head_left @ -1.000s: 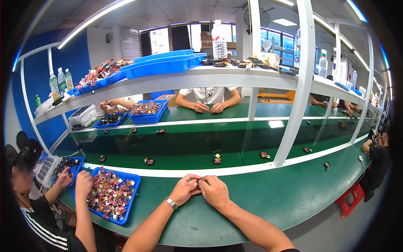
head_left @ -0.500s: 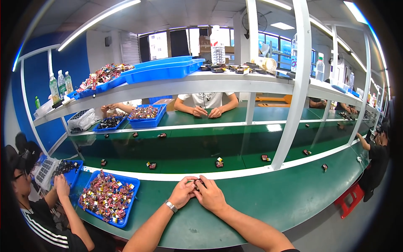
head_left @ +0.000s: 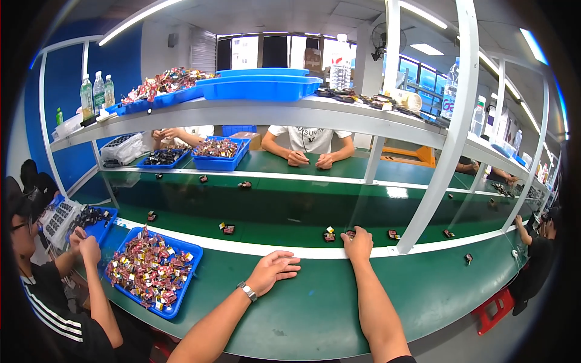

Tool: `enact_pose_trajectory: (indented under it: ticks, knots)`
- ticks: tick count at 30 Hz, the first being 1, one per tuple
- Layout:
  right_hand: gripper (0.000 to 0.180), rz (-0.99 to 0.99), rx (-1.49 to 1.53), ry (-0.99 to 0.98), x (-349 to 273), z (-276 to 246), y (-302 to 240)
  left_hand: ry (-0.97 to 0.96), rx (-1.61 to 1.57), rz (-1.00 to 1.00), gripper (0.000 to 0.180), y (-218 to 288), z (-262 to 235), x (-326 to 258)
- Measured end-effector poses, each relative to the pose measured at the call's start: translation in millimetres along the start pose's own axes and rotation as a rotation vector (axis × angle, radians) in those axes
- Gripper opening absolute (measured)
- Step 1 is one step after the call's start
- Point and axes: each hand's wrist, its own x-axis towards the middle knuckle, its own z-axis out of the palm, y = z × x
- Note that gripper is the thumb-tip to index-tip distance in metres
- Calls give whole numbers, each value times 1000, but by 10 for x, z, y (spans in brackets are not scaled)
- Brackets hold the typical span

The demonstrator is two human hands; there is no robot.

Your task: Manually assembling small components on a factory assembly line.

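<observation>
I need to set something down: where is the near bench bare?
The bench is bare between the blue tray and left forearm, between both forearms, and from the right forearm to the lone dark part. Crowded: that tray, heaped with parts, and the co-worker's hands beside it.

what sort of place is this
Probably a small-parts assembly workshop: small parts lie spaced out along what looks like a green conveyor belt, a blue tray heaped with reddish pieces sits on the workbench, and people are on both sides.
</observation>
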Motion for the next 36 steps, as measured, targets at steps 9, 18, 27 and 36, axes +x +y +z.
enact_pose_trajectory:
  ticks: [9, 18, 27, 36]
  knots:
    - [45, -105, -69, -116, -198, 196, -340, -24, 85, 2, 29, -27, 37, 48]
    - [61, -289, 585, -386, -881, -662, -748, 3, 89, -94, 33, 1, -161, -29]
    - [55, -512, 638, -660, -914, -878, -871, -286, 137, -249, 44, 92, -87, -37]
    - [32, -465, 507, -429, -1066, -773, -1074, -146, 109, -163, 38, 75, 112, -100]
